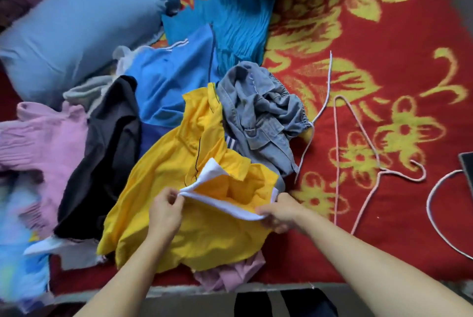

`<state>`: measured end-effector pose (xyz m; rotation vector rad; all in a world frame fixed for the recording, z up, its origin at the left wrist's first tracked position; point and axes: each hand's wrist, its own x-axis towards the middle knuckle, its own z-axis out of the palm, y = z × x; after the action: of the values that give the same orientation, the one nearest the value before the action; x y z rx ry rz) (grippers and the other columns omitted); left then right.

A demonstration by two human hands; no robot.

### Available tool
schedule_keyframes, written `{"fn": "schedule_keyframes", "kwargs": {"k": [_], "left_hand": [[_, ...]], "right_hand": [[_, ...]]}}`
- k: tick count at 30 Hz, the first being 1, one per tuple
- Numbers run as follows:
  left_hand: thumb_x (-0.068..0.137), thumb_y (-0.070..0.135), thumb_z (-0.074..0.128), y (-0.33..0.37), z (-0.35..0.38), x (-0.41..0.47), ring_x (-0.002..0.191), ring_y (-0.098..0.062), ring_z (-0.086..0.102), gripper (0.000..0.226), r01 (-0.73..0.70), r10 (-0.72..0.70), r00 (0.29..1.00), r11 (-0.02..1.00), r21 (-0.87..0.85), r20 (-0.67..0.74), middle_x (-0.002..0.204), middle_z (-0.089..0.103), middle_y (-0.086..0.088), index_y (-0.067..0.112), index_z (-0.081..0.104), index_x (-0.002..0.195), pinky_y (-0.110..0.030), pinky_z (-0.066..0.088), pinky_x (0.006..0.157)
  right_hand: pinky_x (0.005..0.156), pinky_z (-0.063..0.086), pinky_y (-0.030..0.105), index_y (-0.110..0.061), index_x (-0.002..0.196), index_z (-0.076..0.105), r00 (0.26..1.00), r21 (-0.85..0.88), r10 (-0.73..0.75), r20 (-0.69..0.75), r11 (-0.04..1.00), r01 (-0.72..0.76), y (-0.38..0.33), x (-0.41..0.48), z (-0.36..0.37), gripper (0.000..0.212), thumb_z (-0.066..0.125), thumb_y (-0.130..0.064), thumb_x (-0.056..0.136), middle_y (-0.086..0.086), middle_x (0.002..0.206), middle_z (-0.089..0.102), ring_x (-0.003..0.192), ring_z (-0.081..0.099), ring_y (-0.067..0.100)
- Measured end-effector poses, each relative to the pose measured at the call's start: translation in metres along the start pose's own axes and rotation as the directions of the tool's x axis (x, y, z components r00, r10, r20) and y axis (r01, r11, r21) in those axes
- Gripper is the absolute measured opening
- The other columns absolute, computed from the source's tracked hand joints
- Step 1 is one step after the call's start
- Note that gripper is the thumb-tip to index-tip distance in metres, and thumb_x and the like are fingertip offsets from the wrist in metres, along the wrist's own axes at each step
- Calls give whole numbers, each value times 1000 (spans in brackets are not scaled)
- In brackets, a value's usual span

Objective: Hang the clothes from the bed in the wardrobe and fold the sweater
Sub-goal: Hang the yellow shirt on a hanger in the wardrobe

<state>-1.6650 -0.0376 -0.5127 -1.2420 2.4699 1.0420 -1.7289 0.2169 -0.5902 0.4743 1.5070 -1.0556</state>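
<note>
- Head view: the left hand (165,210) and the right hand (277,214) each pinch the white neck band (225,207) of the yellow shirt (194,237), which lies at the near edge of the bed (384,252).
- Probably the neck is being opened for hanging; next, one hand must fetch the pink hanger (382,169) on the right.
- No brand or writing is readable.

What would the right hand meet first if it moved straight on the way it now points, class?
The yellow shirt. The right hand already grips its white collar and points up-left across the shirt's body. Past that it would probably meet the black garment, though depth is unclear from one view.
</note>
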Motion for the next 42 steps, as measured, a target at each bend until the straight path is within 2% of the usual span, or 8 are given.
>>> {"fn": "schedule_keyframes", "kwargs": {"k": [3, 6, 13, 18, 22, 27, 34, 42], "left_hand": [[96, 4, 44, 7, -4, 8, 76, -31, 61, 11, 361, -419, 900, 566, -741, 118, 93, 62, -21, 6, 54, 101, -48, 47, 81], [98, 4, 39, 8, -19, 17, 97, -29, 58, 27, 337, -575, 800, 197, -921, 170, 111, 58, -16, 1, 51, 123, -47, 44, 92], [83, 5, 48, -22, -105, 3, 89, -23, 53, 19, 256, -311, 949, 657, -709, 54, 85, 59, -8, 11, 66, 80, -46, 47, 91], [58, 30, 60, -65, -176, -24, 62, -6, 63, 18, 175, 26, 959, 732, -659, 283, 71, 66, -1, 21, 71, 70, -20, 51, 56], [51, 18, 62, -134, -218, -20, 69, -5, 54, 57, -167, 205, 968, 957, -236, 147, 91, 59, -2, 24, 52, 106, -18, 47, 60], [66, 10, 52, -199, -263, -13, 85, -34, 56, 32, -228, 231, 973, 949, 219, 10, 87, 56, -13, 8, 52, 98, -38, 37, 66], [74, -7, 45, -172, -311, -20, 65, -22, 50, 28, -175, 109, 971, 929, -326, -212, 60, 54, 0, 16, 60, 66, -30, 35, 54], [83, 15, 61, -61, -402, -82, 57, -8, 46, 21, -673, 651, 739, 723, -155, -173, 57, 53, 12, 17, 57, 62, -28, 35, 53]], "right_hand": [[71, 53, 35, -17, 98, 61, 988, -454, -127, -83, 888, 76, -4, -13, 7, 53, 78, -55, 66, 3, 95, 67, 89, 65, 23], [88, 49, 41, -25, 135, 45, 880, -575, -345, -326, 811, 106, -41, -31, 12, 73, 68, -56, 73, 1, 121, 61, 111, 59, 27], [91, 48, 42, -30, 145, 36, 454, -894, -891, -14, 214, 393, -143, -63, 92, 76, 68, -37, 77, -1, 145, 41, 134, 35, 22], [103, 37, 43, -36, 148, 27, 651, -938, -679, 340, -194, 287, -180, -48, 197, 85, 71, -40, 76, 3, 156, 27, 146, 20, 26], [74, 47, 37, -28, 85, 64, 775, -902, -551, 309, 89, 423, -155, -43, 255, 8, 63, -36, 83, 1, 92, 67, 93, 61, 26], [69, 46, 32, -29, 71, 62, 657, -663, -732, 179, 404, 630, -127, -83, 283, 21, 52, -14, 81, -13, 70, 64, 71, 58, 8], [60, 44, 36, -3, 69, 57, 580, -546, -814, -30, 500, 672, -122, -154, 288, 13, 46, -9, 72, 7, 67, 59, 64, 50, 16], [82, 56, 40, -24, 117, 62, 704, -230, -690, 168, 667, 709, -137, -271, 276, 51, 70, -19, 67, 6, 111, 69, 100, 68, 25]]}}
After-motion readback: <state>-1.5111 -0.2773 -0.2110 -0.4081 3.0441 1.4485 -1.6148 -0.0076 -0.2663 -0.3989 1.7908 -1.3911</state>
